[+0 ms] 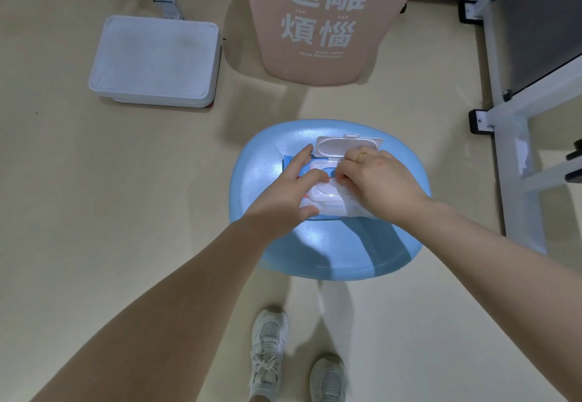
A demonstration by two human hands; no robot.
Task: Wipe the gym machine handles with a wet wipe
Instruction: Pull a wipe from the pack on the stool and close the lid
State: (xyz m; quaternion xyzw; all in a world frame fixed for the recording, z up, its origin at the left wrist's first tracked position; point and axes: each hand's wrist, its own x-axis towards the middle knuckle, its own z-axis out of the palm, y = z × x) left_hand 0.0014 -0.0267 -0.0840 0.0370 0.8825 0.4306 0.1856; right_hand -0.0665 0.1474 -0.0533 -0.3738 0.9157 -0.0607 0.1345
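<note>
The wet wipe pack (327, 195) lies on the blue stool (327, 244), its white lid (348, 147) flipped open. My left hand (285, 195) presses it down with spread fingers; my right hand (376, 181) pinches at the opening. Beyond the stool stands a pink board (321, 24), left of that a white box (156, 60).

Pink pad (318, 24), far side of floor, carried all legible text. Large white characters in two rows: 遠離 above, 煩惱 below. Small white Latin letters sat between and beside the rows; "YAN" and "HAO" seemed to be the readings, too small to be sure. Beneath the characters ran two small lines, "KEEP AWAY" over "FROM BADTHINGS". Wipe pack (327, 200) on the blue stool (330, 253) showed a red mark at its left edge, not readable.
</note>
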